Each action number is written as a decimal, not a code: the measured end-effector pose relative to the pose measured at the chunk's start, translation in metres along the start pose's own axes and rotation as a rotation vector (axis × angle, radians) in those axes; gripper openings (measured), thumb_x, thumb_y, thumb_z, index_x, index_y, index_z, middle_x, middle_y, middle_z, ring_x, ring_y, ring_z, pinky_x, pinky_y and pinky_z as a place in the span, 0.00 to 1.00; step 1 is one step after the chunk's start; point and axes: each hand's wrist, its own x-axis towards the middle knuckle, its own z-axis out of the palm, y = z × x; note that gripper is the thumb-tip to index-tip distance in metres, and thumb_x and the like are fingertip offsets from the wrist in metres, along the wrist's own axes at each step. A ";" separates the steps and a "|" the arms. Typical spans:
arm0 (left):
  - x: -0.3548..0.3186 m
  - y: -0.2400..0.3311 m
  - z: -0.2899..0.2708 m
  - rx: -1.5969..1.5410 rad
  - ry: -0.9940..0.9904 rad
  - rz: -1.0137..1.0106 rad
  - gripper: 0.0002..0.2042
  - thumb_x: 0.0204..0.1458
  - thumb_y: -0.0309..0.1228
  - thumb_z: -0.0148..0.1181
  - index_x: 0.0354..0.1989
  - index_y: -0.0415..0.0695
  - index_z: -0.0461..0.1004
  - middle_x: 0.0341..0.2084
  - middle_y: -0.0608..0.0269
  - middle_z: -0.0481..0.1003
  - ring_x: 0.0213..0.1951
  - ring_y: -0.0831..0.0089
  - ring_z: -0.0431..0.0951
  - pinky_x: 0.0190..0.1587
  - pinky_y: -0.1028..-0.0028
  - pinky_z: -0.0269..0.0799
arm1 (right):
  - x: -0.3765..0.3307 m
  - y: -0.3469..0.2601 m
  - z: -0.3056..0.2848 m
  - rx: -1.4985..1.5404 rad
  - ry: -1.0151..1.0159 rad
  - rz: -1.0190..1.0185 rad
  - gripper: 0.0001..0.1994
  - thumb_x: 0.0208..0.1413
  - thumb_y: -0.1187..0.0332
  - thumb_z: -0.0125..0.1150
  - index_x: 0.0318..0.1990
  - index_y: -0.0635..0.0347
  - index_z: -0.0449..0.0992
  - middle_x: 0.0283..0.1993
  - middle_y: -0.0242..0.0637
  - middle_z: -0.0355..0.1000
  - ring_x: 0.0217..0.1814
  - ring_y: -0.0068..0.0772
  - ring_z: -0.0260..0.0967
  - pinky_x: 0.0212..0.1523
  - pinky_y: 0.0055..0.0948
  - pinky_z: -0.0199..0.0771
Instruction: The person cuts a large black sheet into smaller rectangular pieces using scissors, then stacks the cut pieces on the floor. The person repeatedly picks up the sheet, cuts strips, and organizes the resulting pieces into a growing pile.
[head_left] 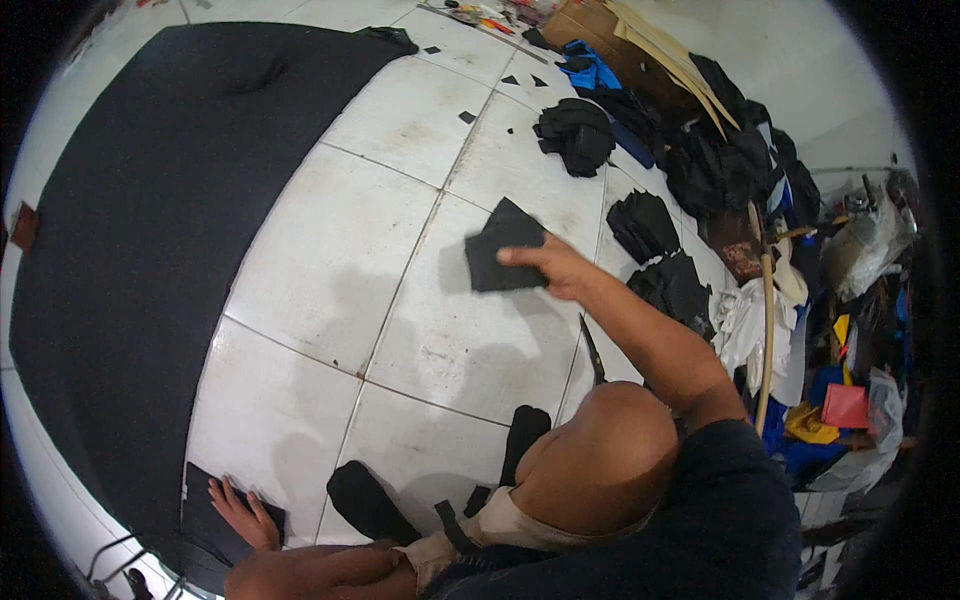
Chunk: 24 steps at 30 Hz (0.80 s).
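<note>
While a stack of cut black fabric pieces [503,251] hangs above the white tiled floor [330,250], I see my right hand [555,266] pinching its right edge, fingers closed on it, the stack extending leftward. My left hand [243,513] lies flat, fingers spread, on the large black cloth [140,230] far below-left. Black fabric piles [645,225] sit just right.

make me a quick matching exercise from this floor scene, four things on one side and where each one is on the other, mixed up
Things:
1. right hand
2. left hand
3. big black fabric sheet
4. red square piece

Places:
A. spread over the white tile floor on the left
B. in the clutter at the far right
C. raised, gripping a cut black piece
D. pressed flat on a black piece at the lower left

Pairs: 1-C, 2-D, 3-A, 4-B
</note>
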 end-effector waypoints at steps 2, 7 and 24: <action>0.001 0.002 -0.005 0.045 -0.013 0.017 0.25 0.63 0.40 0.44 0.66 0.41 0.59 0.69 0.45 0.50 0.70 0.47 0.46 0.70 0.47 0.37 | -0.001 -0.021 -0.016 0.166 0.068 -0.079 0.20 0.46 0.71 0.72 0.47 0.63 0.74 0.47 0.40 0.76 0.49 0.35 0.74 0.51 0.32 0.75; 0.001 0.003 -0.004 0.113 -0.042 -0.011 0.25 0.63 0.39 0.45 0.65 0.41 0.60 0.69 0.44 0.49 0.70 0.46 0.45 0.69 0.46 0.37 | 0.028 0.015 -0.046 0.383 0.331 -0.289 0.21 0.47 0.72 0.71 0.50 0.62 0.72 0.49 0.39 0.75 0.50 0.37 0.73 0.54 0.39 0.73; 0.002 0.009 -0.007 0.129 -0.093 -0.028 0.28 0.64 0.46 0.41 0.65 0.37 0.59 0.69 0.44 0.48 0.71 0.47 0.43 0.70 0.48 0.35 | 0.035 0.084 -0.055 0.138 0.472 0.168 0.34 0.46 0.58 0.74 0.53 0.71 0.65 0.51 0.50 0.71 0.49 0.43 0.73 0.48 0.45 0.78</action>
